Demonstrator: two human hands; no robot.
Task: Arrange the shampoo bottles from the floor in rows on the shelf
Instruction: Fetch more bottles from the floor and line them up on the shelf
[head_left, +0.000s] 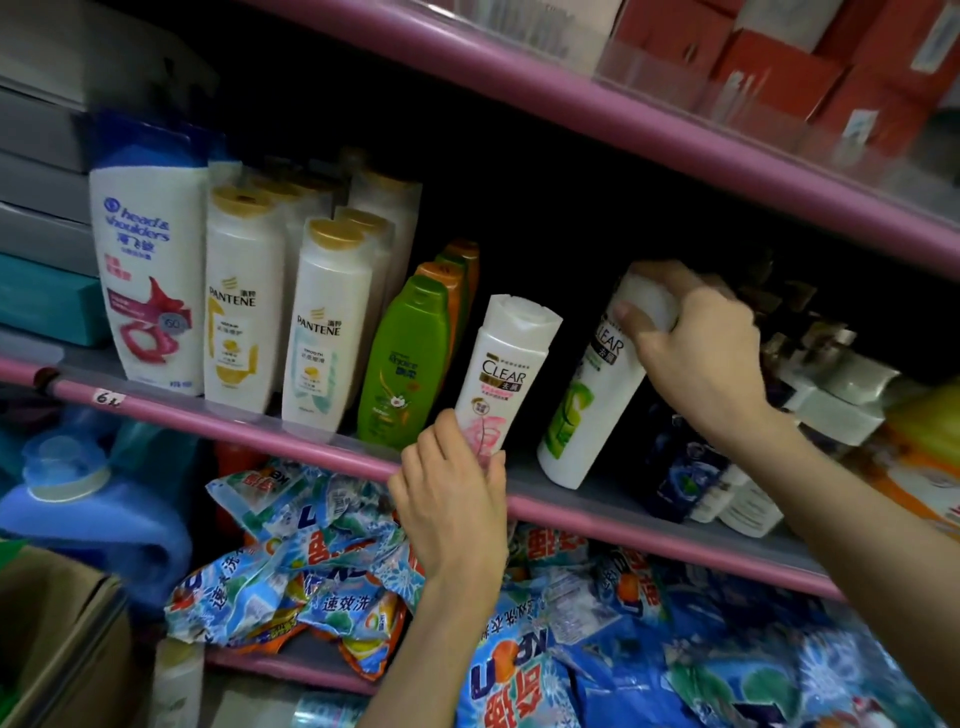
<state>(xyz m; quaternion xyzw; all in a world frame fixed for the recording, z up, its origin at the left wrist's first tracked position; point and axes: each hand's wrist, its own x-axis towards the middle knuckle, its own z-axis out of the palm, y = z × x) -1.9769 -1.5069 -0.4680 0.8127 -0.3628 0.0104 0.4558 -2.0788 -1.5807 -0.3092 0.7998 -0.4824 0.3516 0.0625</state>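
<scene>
On the pink-edged shelf (291, 441) stand rows of shampoo bottles: a white Head & Shoulders bottle (148, 270) with a blue cap at far left, white Pantene bottles (322, 322) with gold caps beside it, then green and orange bottles (408, 358). A white Clear bottle with pink label (506, 364) tilts at the shelf's front edge. A white Clear bottle with green label (587, 400) leans right of it, base on the shelf.

Two bare forearms, left hand (451, 499), right hand (698, 343), no sleeves.
</scene>
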